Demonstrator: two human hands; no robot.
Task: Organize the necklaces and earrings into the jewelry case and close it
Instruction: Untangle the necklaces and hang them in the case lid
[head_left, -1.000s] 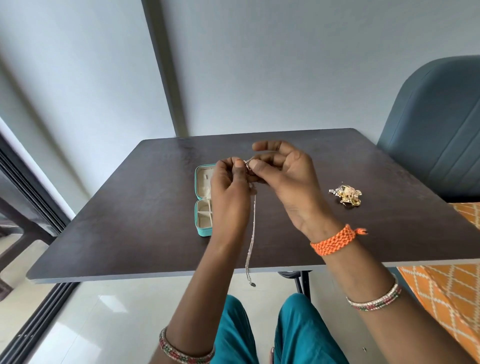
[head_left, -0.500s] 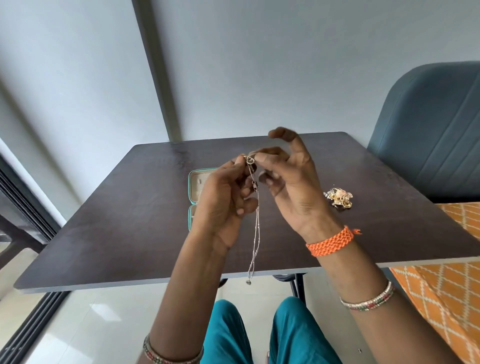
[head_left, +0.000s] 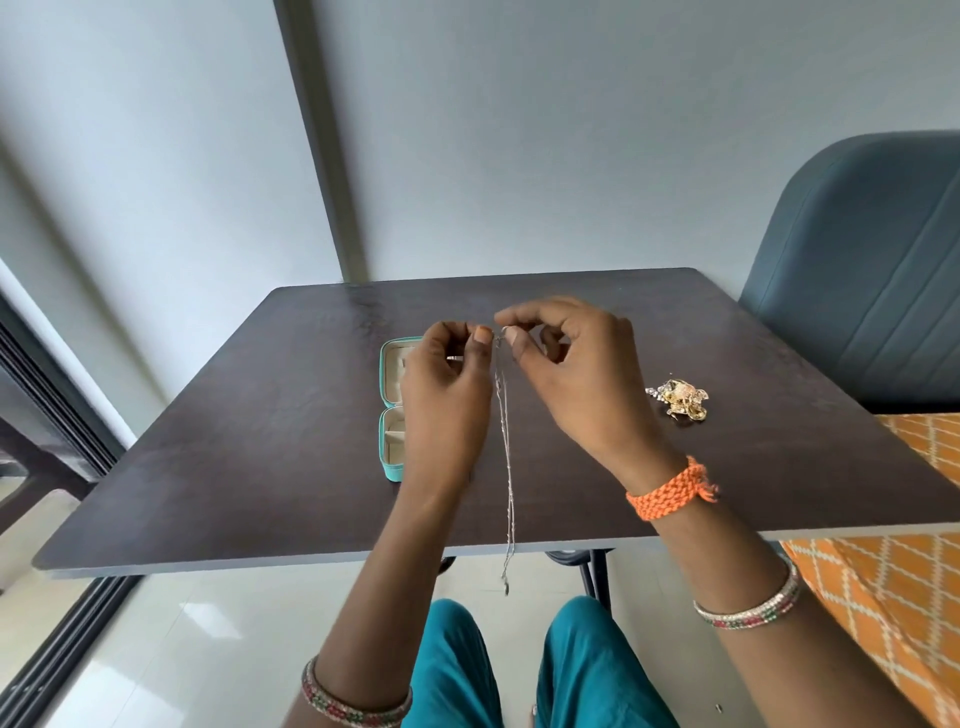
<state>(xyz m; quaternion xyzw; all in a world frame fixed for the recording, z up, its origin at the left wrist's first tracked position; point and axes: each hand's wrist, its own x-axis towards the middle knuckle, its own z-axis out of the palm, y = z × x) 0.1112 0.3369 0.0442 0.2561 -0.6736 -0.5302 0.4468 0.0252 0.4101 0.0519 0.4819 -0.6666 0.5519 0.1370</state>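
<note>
Both hands are up over the middle of the dark wooden table (head_left: 270, 441), fingertips nearly meeting. My left hand (head_left: 447, 395) and my right hand (head_left: 582, 379) each pinch the top of the thin silver chain necklace (head_left: 506, 457) at what looks like its clasp, thumb against forefinger on both sides, other fingers loosely curled. The chain hangs doubled and straight down from the pinch, its long axis vertical, crossing the table's near edge, the small end piece dangling below it above my knees. The small teal jewelry case (head_left: 389, 415) lies open toward the table's left side, just left of and partly behind my left hand, so that hand is the nearer one; the chain will have to travel left and down, then be gathered, since it hangs much longer than the case is wide. The case's cream lining shows a divided lower half, and the compartments I can see look empty; the rest is hidden by my hand. A gold cluster of jewelry (head_left: 680, 402), likely earrings, sits on the table toward its right edge, well apart from the case and nearer my right hand. My judgement: fastening or checking the clasp, then coiling.
</note>
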